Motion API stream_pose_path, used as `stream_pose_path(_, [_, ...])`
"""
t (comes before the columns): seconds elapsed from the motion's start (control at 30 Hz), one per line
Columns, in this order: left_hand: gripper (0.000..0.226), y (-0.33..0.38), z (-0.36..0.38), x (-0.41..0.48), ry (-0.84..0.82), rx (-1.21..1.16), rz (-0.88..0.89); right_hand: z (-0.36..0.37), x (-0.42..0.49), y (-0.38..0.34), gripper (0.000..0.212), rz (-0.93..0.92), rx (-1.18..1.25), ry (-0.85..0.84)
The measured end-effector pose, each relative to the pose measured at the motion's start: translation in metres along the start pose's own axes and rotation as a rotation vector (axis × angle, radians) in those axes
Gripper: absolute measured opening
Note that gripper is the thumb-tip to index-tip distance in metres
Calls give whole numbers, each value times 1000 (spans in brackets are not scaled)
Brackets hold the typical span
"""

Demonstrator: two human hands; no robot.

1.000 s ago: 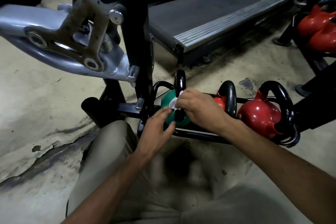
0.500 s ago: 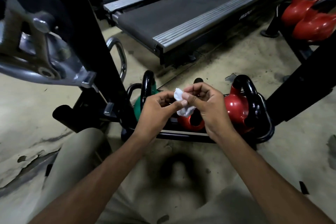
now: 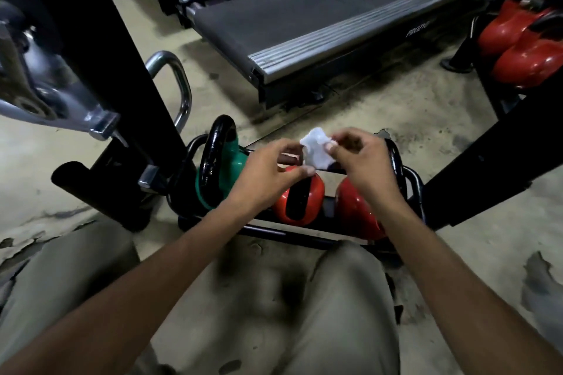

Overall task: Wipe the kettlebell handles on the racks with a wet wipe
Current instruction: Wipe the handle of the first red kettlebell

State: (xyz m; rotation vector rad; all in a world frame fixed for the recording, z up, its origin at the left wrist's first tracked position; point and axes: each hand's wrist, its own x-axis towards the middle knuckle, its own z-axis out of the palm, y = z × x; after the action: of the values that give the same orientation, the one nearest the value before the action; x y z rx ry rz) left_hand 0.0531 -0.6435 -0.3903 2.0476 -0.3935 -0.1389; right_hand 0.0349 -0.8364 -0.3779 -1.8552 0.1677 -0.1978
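A small white wet wipe (image 3: 316,151) is held up between both hands, above a low black floor rack (image 3: 283,234). My left hand (image 3: 268,175) pinches its lower left edge and my right hand (image 3: 362,161) pinches its right edge. On the rack sit a green kettlebell (image 3: 227,173) with a black handle on the left, a red kettlebell (image 3: 300,199) in the middle and another red kettlebell (image 3: 359,207) on the right, partly hidden by my right wrist. Neither hand touches a kettlebell.
A black and silver machine frame (image 3: 100,76) rises close on the left. Treadmill decks (image 3: 320,18) lie beyond the rack. More red kettlebells (image 3: 527,42) sit on a second rack at the upper right, with a black beam (image 3: 493,167) below. My knees are at the bottom.
My right hand lifted the wipe off the green kettlebell's handle. Both hands then came together over the rack's middle and now spread the wipe between them. The view shifted right.
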Motion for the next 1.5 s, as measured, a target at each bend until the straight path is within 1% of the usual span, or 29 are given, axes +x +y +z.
stream_pose_path(0.07, [69,-7,2,6,-106,256,119,-4,36,-2,5,-104,-299,63])
stream_pose_path(0.13, [80,-16,7,8,-228,428,177,-3,69,-2,7,-125,-482,72])
stream_pose_path(0.23, [87,-22,8,9,-313,562,169,5,104,8,16,-102,-625,-5])
stream_pose_path(0.3, [98,-18,4,13,-373,619,153,10,119,19,20,-86,-694,-50])
stream_pose_path(0.37, [106,-13,-1,16,-433,696,143,17,131,28,14,-39,-752,-148])
stream_pose_path(0.4, [107,-11,-1,17,-443,718,144,21,134,31,9,10,-744,-250])
stream_pose_path(0.47, [107,-11,-1,18,-438,719,155,28,140,30,17,150,-675,-454])
stream_pose_path(0.53, [106,-11,0,18,-433,718,164,33,144,24,15,263,-613,-535])
stream_pose_path(0.6, [107,-11,0,17,-432,727,164,39,146,19,15,290,-610,-569])
stream_pose_path(0.67, [108,-8,-1,16,-437,720,167,48,145,10,11,214,-728,-619])
stream_pose_path(0.73, [107,-4,-2,15,-434,730,176,62,141,2,13,131,-892,-701])
stream_pose_path(0.8, [100,-3,-3,15,-412,763,216,79,135,-5,13,36,-1128,-788])
stream_pose_path(0.87, [96,-4,-2,15,-384,772,272,94,130,-10,11,-61,-1304,-798])
stream_pose_path(0.93, [96,-9,-1,16,-373,756,289,101,130,-10,16,-53,-1419,-785])
stream_pose_path(1.0, [98,-16,0,16,-370,734,289,103,132,-12,12,14,-1499,-783])
stream_pose_path(1.03, [98,-20,0,17,-364,716,297,104,134,-13,9,68,-1517,-793])
stream_pose_path(1.07, [98,-24,0,17,-353,698,317,106,136,-14,11,114,-1526,-804])
stream_pose_path(1.13, [95,-28,0,17,-339,669,343,109,132,-18,11,140,-1537,-825])
stream_pose_path(1.23, [88,-27,-1,15,-333,612,354,115,122,-17,4,4,-1555,-806])
stream_pose_path(1.3, [87,-28,-1,11,-311,593,388,115,118,-13,5,-46,-1558,-753])
stream_pose_path(1.33, [87,-31,0,8,-297,577,393,111,119,-13,10,-33,-1529,-695])
stream_pose_path(1.4, [86,-39,4,-1,-260,511,384,97,120,-17,17,98,-1403,-574])
stream_pose_path(1.43, [86,-43,6,-7,-237,472,372,88,120,-17,19,199,-1288,-533])
stream_pose_path(1.47, [86,-48,9,-10,-219,437,360,80,120,-14,25,299,-1148,-493])
stream_pose_path(1.5, [86,-53,12,-13,-208,404,351,72,118,-8,28,405,-984,-431])
